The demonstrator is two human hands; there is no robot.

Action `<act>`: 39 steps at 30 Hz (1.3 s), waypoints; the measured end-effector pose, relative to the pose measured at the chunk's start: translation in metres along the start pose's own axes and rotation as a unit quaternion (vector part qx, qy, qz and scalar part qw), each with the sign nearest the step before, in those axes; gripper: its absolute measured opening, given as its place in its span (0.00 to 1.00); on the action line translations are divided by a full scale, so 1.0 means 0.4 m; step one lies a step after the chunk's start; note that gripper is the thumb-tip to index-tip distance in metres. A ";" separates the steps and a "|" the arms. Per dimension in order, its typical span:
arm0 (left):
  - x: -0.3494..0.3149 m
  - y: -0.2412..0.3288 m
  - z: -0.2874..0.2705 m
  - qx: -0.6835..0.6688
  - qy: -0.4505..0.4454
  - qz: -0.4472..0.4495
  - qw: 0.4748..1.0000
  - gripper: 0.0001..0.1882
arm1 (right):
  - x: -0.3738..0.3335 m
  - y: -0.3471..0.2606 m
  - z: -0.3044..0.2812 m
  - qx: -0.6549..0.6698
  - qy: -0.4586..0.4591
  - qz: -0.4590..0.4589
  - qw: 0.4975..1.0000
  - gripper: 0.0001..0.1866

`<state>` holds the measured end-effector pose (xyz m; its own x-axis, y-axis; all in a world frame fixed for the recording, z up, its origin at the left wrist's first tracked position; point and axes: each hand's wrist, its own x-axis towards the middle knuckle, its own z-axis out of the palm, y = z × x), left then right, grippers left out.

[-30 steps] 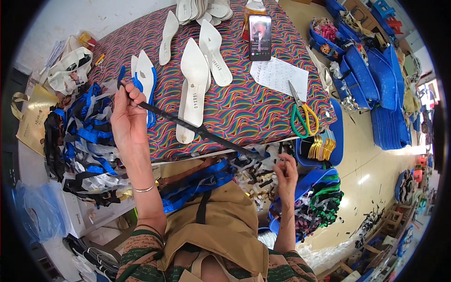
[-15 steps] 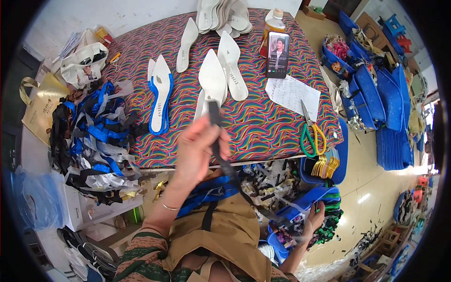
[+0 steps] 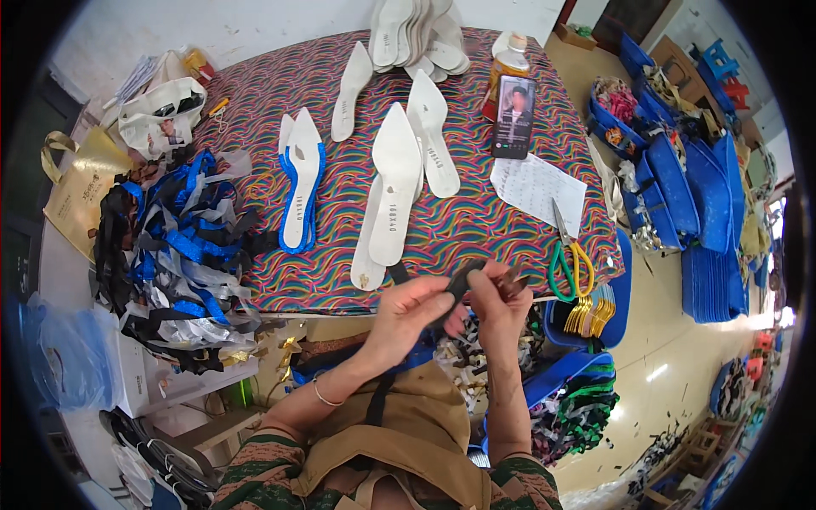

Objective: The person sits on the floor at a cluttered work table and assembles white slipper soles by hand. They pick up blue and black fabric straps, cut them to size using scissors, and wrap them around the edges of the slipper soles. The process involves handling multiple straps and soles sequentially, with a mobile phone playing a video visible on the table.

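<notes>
In front of the table's near edge, my left hand (image 3: 416,310) pinches a black strip (image 3: 463,279) between thumb and fingers. Close beside it, my right hand (image 3: 501,310) is closed on the same strip, with dark, shiny ends poking out past its fingers. Part of the strip is hidden by the hands. Just beyond them lies an overlapping pair of white pointed insoles (image 3: 396,183). Another white insole (image 3: 434,140) lies to its right, and a single one (image 3: 351,93) farther back. Two insoles edged in blue (image 3: 302,183) lie to the left.
A tangled heap of blue, black and clear strips (image 3: 183,246) covers the table's left side. Scissors (image 3: 564,259), a paper sheet (image 3: 548,191), a phone (image 3: 514,119) and a bottle (image 3: 512,61) are at the right. Blue bins of strips (image 3: 569,374) stand below; stacked insoles (image 3: 404,34) lie at the back.
My right hand has come up from the blue bin at lower right to meet my left. My left hand has lowered toward the table's near edge with the black strip, uncovering the insole pair.
</notes>
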<state>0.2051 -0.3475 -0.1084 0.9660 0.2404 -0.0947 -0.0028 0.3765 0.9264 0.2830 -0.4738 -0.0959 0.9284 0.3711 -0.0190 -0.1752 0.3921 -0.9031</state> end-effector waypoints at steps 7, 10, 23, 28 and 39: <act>0.064 0.025 -0.234 0.500 0.108 0.182 0.840 0.33 | 0.090 0.102 0.041 -0.179 -0.017 0.068 0.981 0.05; 0.046 0.028 -0.247 0.580 0.013 0.137 0.803 0.45 | 0.147 0.237 0.040 -0.221 -0.080 -0.058 0.970 0.07; 0.048 0.036 -0.246 0.547 0.041 0.078 0.833 0.56 | 0.243 0.161 0.148 -0.043 -0.131 0.192 0.972 0.06; 0.051 0.036 -0.244 0.522 0.040 0.079 0.849 0.51 | 0.226 0.057 0.165 -0.008 -0.090 0.038 0.995 0.04; 0.064 0.100 -0.233 -0.183 0.139 -0.041 0.972 0.13 | -0.043 0.034 0.126 -0.286 -0.354 -0.033 0.890 0.08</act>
<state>0.2056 -0.2430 -0.1079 0.8602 0.4092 -0.3044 -0.0695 0.6853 0.7249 0.2483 -0.4325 -0.0864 0.4563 0.8797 0.1339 0.2554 0.0147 -0.9667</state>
